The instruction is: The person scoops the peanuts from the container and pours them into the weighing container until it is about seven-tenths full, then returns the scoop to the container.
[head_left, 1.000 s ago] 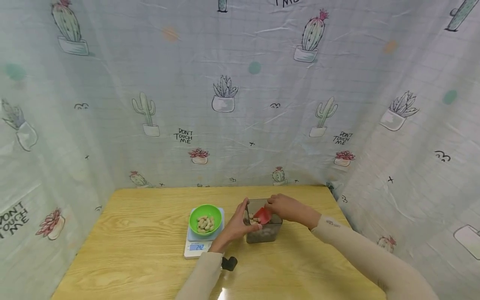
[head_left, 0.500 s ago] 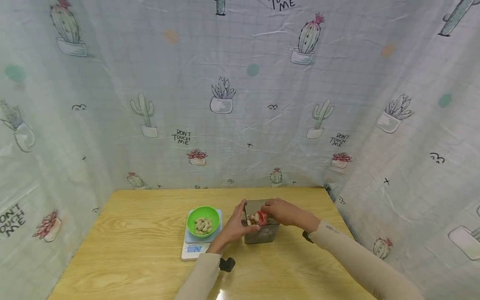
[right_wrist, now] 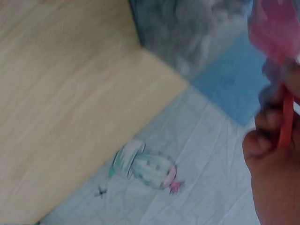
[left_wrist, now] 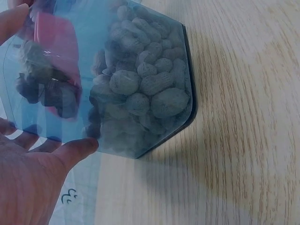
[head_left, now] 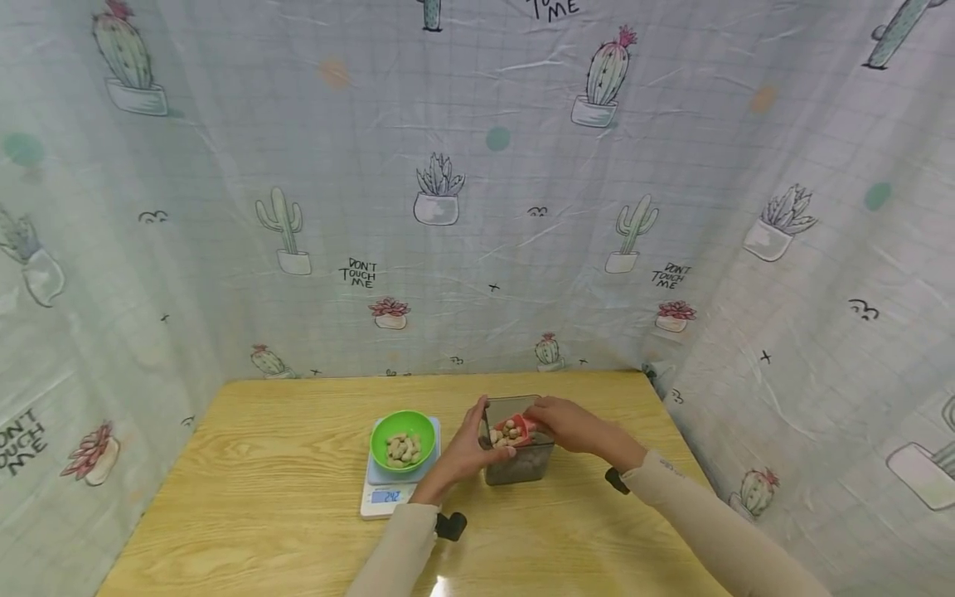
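Note:
A see-through grey container (head_left: 515, 473) of unshelled peanuts stands on the table. My left hand (head_left: 464, 452) grips its left side at the rim, thumb across the front wall. With my right hand (head_left: 569, 423) I hold the handle of a red scoop (right_wrist: 276, 35). The scoop is inside the mouth of the container, with several peanuts (head_left: 511, 430) in its bowl. Through the wall, the left wrist view shows the pink-red scoop (left_wrist: 58, 44) above the packed peanuts (left_wrist: 150, 84). The right fingertips are partly hidden in the head view.
Left of the container, a green bowl (head_left: 380, 431) holding some peanuts sits on a white kitchen scale (head_left: 373, 507); its display appears to read 242. The wooden table (head_left: 283, 464) ends at a cactus-print curtain (head_left: 477, 249) behind and at the sides.
The right hand has turned the red scoop from tipped down among the peanuts to more level, and peanuts now lie in it. The left hand keeps its grip on the container.

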The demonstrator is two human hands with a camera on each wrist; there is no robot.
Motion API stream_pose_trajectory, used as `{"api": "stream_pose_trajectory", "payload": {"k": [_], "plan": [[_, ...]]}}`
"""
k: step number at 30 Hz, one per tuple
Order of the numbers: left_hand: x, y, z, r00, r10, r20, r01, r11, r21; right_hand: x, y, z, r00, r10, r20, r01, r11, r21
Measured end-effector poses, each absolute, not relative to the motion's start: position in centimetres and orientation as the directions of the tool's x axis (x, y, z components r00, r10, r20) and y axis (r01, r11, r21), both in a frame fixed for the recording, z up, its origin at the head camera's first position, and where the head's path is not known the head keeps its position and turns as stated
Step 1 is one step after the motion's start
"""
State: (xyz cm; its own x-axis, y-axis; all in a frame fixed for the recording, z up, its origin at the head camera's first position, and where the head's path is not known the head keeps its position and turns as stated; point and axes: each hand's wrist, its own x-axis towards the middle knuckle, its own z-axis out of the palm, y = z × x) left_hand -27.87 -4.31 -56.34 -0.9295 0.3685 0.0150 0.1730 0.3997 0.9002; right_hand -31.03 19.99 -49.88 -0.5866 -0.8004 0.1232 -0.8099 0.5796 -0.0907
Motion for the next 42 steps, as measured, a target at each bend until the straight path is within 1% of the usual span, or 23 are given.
{"api": "stream_pose_trajectory", "payload": {"k": [4,8,11,17,22,24,31,34,37,42], "plan": [[-27.9,-4.3,-56.2,-0.929,0.370,0.010,0.169,0.401,0.901,-30.7,19.7,-50.2,-0.598,-0.789,0.140,-0.801,0.590,-0.098],[-27.9,-4.2,-56.1,-0.929,0.369,0.010,0.171,0.406,0.898,-30.3,20.2,-49.7,-0.643,-0.751,0.149,-0.766,0.624,-0.157],[-28.0,-4.2,-56.0,-0.930,0.368,0.018,0.175,0.397,0.901,-30.2,20.8,-49.4,-0.655,-0.737,0.165,-0.754,0.627,-0.193],[-28.1,-4.2,-55.7,-0.931,0.364,0.021,0.179,0.407,0.895,-30.3,21.9,-50.1,-0.665,-0.710,0.232,-0.747,0.628,-0.218],[-28.1,-4.2,-55.8,-0.931,0.365,0.009,0.171,0.415,0.894,-30.4,22.6,-51.0,-0.638,-0.695,0.333,-0.769,0.597,-0.228],[-28.1,-4.2,-55.8,-0.931,0.364,0.004,0.166,0.415,0.894,-30.3,22.7,-51.2,-0.639,-0.683,0.352,-0.768,0.590,-0.249],[-27.9,-4.2,-55.9,-0.927,0.375,-0.018,0.145,0.402,0.904,-30.0,23.1,-51.3,-0.710,-0.623,0.329,-0.704,0.633,-0.321],[-27.8,-4.3,-56.0,-0.929,0.370,-0.029,0.132,0.403,0.906,-30.1,23.3,-51.4,-0.729,-0.604,0.322,-0.684,0.651,-0.329],[-27.8,-4.4,-56.1,-0.932,0.362,-0.037,0.124,0.411,0.903,-30.3,23.5,-51.4,-0.727,-0.595,0.341,-0.685,0.661,-0.307],[-27.7,-4.4,-56.1,-0.930,0.367,-0.021,0.145,0.419,0.897,-30.5,23.8,-50.5,-0.719,-0.595,0.358,-0.690,0.671,-0.270]]}}
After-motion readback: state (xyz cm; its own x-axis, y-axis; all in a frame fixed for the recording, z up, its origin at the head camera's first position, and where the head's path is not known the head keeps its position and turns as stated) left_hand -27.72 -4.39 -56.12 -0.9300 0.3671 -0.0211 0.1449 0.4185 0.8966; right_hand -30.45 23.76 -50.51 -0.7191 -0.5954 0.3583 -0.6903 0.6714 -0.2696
